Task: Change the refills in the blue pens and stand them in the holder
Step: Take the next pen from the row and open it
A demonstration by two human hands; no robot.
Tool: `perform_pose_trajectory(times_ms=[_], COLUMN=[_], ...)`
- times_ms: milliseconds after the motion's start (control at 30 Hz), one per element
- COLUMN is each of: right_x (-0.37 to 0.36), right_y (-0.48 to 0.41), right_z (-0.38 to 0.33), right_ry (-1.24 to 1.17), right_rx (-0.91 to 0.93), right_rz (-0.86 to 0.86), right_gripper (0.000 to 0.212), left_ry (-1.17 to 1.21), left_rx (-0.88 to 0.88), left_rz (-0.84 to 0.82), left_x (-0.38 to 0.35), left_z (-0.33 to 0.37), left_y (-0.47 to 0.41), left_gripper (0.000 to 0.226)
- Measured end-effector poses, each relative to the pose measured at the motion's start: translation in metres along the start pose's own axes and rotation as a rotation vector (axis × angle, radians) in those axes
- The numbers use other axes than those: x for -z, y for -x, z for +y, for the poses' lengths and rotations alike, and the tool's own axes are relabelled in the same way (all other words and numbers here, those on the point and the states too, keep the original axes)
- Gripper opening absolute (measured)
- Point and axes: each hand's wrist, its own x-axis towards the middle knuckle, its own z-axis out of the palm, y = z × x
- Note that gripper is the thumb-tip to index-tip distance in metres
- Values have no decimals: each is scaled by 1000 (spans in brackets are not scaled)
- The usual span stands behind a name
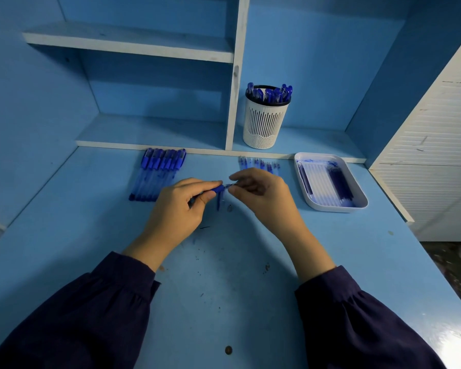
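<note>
Pen: a blue pen (219, 188) is held just above the middle of the desk (224, 288), level and crosswise between the two hands.
Left hand: the left hand (181, 206) is curled round the pen's dark blue end, thumb underneath and fingers folded over.
Right hand: the right hand (261, 193) pinches the pen's thin clear end between thumb and forefinger.
Handling: probably light, stiff and smooth plastic. The slim clear part may slip or bend, so a short pinch close to the joint looks safest, with the thicker blue end taken in a full grip. The tip may smear ink.
Unclear: a dark blue piece hangs below the pen between the hands; I cannot tell what it is.
Row of pens: a row of pens (157, 174) lies side by side at the desk's far edge, toward the left.
Loose refills: the refills (260, 164) lie at the far edge, partly behind the right hand.
Tray: a white tray (336, 207) by the right edge holds more refills, with ink stains on its floor.
Holder: the slotted white holder (265, 123) stands on the low shelf (317, 145) past the far edge, already crowded with capped pens (270, 93).
</note>
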Motion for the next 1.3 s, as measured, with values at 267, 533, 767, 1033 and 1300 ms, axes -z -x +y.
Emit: perform_pose_trajectory(times_ms=[267, 533, 767, 1033, 1300], right_x=[8, 3, -5, 12, 16], right_y=[-3, 1, -2, -20, -45], right_z=[0, -6, -7, -8, 0], right_ry=[-63, -228, -396, -546, -661], right_rx=[-15, 47, -40, -67, -67], right_rz=[102, 391, 502, 545, 542], right_gripper=[17, 21, 16, 18, 20], left_ry=[-18, -36, 5, -11, -41], left_rx=[9, 22, 9, 22, 66], left_rz=[9, 35, 9, 8, 18], left_x=[0, -2, -2, -3, -1], left_z=[0, 4, 5, 5, 3], left_y=[0, 0, 0, -1, -1], left_gripper=[25, 28, 29, 27, 25])
